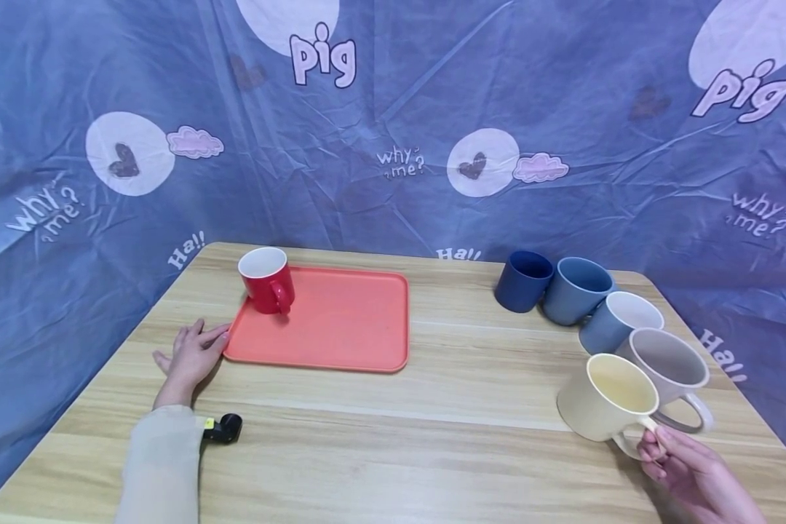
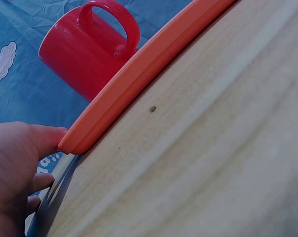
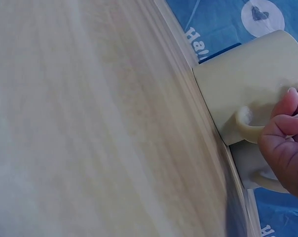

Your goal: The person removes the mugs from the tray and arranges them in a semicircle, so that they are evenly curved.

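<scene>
My right hand (image 1: pixel 691 466) pinches the handle of a cream mug (image 1: pixel 579 407) at the right of the table. In the right wrist view, thumb and fingers (image 3: pixel 282 131) close around that handle, and the mug is upright with its base near the tabletop. A grey-beige mug (image 1: pixel 661 356) stands just behind it, partly hidden. On the left, my left hand (image 1: pixel 193 356) touches the left edge of a coral-red tray (image 1: pixel 347 320) with extended fingers. A red mug (image 1: pixel 262 287) with a white inside stands on the tray's back left corner, its handle towards me.
Behind the cream mug, a row of cups runs back and leftward: a pale blue-grey mug (image 1: pixel 605 327), a blue-grey mug (image 1: pixel 566 295) and a navy cup (image 1: pixel 520 284). A patterned blue cloth (image 1: pixel 393 211) hangs along the back of the wooden table (image 1: pixel 432 444).
</scene>
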`<action>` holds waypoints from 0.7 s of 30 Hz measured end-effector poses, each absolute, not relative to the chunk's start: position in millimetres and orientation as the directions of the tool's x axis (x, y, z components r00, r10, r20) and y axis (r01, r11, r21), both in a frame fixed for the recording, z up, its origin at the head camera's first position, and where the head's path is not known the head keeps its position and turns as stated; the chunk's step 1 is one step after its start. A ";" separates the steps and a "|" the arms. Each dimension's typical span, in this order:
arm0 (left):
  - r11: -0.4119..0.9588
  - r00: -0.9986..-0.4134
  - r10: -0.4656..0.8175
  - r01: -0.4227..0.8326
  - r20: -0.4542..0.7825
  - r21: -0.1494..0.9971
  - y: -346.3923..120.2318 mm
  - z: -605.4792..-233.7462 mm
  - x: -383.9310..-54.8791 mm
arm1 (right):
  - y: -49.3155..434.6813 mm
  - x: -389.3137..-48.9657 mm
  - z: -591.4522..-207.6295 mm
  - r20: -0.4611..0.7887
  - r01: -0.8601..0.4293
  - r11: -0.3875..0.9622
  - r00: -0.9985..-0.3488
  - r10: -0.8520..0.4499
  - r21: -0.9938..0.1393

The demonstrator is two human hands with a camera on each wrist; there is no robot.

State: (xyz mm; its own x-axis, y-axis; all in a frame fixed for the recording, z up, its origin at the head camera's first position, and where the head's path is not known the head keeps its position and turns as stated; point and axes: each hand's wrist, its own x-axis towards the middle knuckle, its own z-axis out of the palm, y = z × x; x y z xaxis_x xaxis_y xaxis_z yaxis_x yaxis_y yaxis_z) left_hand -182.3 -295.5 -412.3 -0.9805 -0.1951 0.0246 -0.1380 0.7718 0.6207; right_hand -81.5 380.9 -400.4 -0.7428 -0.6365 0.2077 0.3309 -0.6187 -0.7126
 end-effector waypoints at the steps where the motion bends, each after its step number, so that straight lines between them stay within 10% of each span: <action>1: 0.774 -0.981 -0.193 -0.136 0.026 0.618 -295.6 -412.2 -182.2 | 381.4 -81.2 -400.4 0.205 0.333 -0.621 -0.745 -0.634 -0.710; 21: 0.779 -0.982 -0.183 -0.121 0.038 0.615 -295.4 -411.9 -182.1 | 395.1 -77.2 -405.7 0.164 0.393 -0.647 -0.760 -0.628 -0.653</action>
State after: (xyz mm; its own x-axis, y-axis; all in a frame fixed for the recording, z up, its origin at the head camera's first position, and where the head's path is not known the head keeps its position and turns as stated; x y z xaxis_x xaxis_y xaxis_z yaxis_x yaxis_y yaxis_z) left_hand -182.1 -295.4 -411.9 -0.9824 -0.1829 0.0382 -0.1212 0.7792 0.6150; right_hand -77.2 395.1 -405.7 -0.7604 -0.6283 0.1644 0.3931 -0.6468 -0.6535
